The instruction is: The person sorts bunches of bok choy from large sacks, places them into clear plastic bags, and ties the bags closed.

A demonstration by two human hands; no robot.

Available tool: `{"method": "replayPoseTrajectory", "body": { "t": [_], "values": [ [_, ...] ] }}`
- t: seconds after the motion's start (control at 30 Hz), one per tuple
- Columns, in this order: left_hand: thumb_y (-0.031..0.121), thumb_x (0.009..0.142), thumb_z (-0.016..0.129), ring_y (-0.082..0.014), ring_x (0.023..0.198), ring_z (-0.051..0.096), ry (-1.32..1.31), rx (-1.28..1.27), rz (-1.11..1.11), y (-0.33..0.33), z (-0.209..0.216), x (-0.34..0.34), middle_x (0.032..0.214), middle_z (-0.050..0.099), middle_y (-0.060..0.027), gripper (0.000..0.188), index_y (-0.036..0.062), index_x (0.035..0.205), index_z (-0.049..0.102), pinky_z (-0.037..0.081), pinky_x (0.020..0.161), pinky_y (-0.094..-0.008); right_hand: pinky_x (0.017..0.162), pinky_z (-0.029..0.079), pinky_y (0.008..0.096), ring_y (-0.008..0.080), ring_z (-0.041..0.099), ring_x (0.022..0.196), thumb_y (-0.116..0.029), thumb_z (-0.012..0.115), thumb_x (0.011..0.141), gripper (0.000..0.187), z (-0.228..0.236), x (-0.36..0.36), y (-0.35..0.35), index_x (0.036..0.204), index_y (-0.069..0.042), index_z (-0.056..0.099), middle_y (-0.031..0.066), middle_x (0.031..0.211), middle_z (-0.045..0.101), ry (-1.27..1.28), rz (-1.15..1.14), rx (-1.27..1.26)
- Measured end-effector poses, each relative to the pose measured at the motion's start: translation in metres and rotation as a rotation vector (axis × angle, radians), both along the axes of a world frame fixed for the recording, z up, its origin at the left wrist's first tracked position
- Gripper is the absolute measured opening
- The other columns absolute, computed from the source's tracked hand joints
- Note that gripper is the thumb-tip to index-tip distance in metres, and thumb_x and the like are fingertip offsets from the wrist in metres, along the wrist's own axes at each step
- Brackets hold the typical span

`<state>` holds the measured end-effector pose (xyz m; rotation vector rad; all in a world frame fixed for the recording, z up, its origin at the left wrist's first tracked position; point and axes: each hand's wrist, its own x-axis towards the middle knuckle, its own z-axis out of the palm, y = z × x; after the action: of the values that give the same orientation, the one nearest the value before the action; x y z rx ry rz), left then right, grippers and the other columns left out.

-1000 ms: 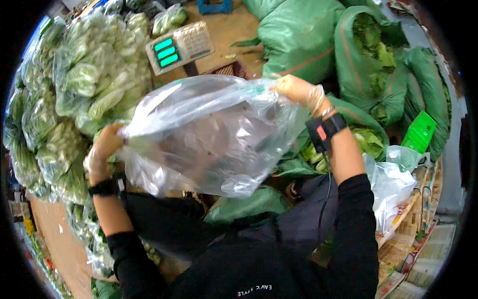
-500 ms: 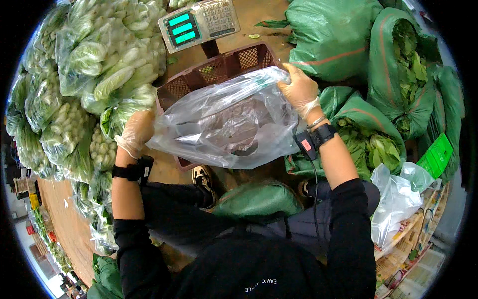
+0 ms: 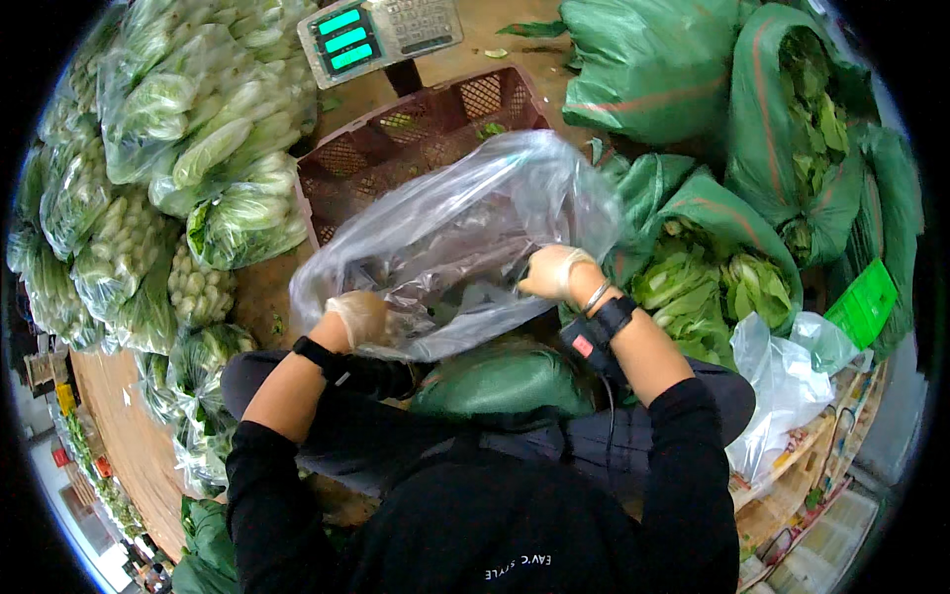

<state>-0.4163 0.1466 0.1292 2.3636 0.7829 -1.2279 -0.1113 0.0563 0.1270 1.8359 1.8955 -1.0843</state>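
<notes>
A large clear plastic bag [image 3: 470,168] is spread wide over a brown plastic crate [image 3: 336,178], its mouth facing me. My left hand [image 3: 358,319], in a thin pale glove, is closed on the bag's near left edge, its fingertips partly covered by the film. Similarly gloved, my right hand [image 3: 554,272] grips the near right edge in a fist. Through the film the crate's dark bottom shows dimly. A few green leaf scraps lie inside the crate's far side.
A scale display [image 3: 381,40] stands beyond the crate. Bagged pale-stemmed greens [image 3: 198,119] are piled at left. Green woven sacks [image 3: 653,79] stand at right, some open with leafy greens [image 3: 693,287]. Another green sack [image 3: 505,381] lies between my legs. Loose clear bags [image 3: 777,386] lie lower right.
Both hands have come down and inward from the bag's far side and left end to its near edge. The bag now stands wider, its far side puffed up.
</notes>
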Motion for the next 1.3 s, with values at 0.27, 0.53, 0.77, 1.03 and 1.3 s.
{"method": "replayPoseTrajectory", "body": {
  "t": [0.27, 0.53, 0.77, 1.03, 1.3],
  "values": [
    [0.043, 0.075, 0.057, -0.0276, 0.076, 0.06, 0.157, -0.003, 0.098, 0.01, -0.004, 0.008, 0.088, 0.063, -0.0147, 0.044, 0.0022, 0.09, 0.065, 0.047, 0.069, -0.0384, 0.082, 0.043, 0.0361, 0.0274, 0.058, 0.089, -0.041, 0.055, 0.079, 0.048, -0.087, 0.052, -0.029, 0.105, -0.001, 0.059, 0.0159, 0.104, 0.061, 0.232, -0.187, -0.051],
    [0.04, 0.08, 0.056, -0.0252, 0.088, 0.052, -0.888, -0.337, 1.464, 0.074, -0.062, 0.077, 0.106, 0.051, -0.0168, 0.055, 0.0017, 0.118, 0.047, 0.045, 0.072, -0.0393, 0.073, 0.049, 0.0361, 0.0263, 0.059, 0.087, -0.033, 0.051, 0.082, 0.066, -0.025, -0.02, 0.084, 0.135, -0.002, 0.029, 0.021, 0.111, 0.055, 0.409, -0.352, 0.162],
    [0.053, 0.075, 0.058, -0.034, 0.122, 0.037, -0.737, 0.212, 1.537, 0.087, -0.092, 0.09, 0.134, 0.034, -0.0257, 0.087, -0.0087, 0.13, 0.03, 0.033, 0.097, -0.0379, 0.101, 0.03, 0.0461, 0.0445, 0.031, 0.123, -0.041, 0.062, 0.074, 0.084, -0.065, 0.015, 0.106, 0.141, -0.026, 0.015, 0.021, 0.141, 0.023, -0.121, -0.299, 0.269],
    [0.021, 0.072, 0.064, -0.0394, 0.114, 0.04, -0.678, 0.638, 1.106, 0.078, -0.126, 0.056, 0.124, 0.04, -0.0247, 0.065, -0.0038, 0.123, 0.034, 0.033, 0.096, -0.0412, 0.101, 0.034, 0.0412, 0.0374, 0.033, 0.124, -0.017, 0.07, 0.066, 0.088, -0.069, -0.002, 0.147, 0.138, -0.032, 0.021, 0.0182, 0.138, 0.028, 0.093, 0.038, 0.608],
    [0.018, 0.077, 0.057, -0.0304, 0.091, 0.058, -0.685, 0.041, 0.488, 0.084, -0.125, 0.119, 0.1, 0.061, -0.0178, 0.029, -0.0011, 0.099, 0.062, 0.044, 0.08, -0.0369, 0.09, 0.041, 0.0405, 0.0345, 0.052, 0.103, -0.031, 0.065, 0.065, 0.052, -0.044, -0.031, 0.136, 0.11, -0.006, 0.057, 0.0209, 0.109, 0.056, 0.464, -0.134, 0.7]
  ]
}}
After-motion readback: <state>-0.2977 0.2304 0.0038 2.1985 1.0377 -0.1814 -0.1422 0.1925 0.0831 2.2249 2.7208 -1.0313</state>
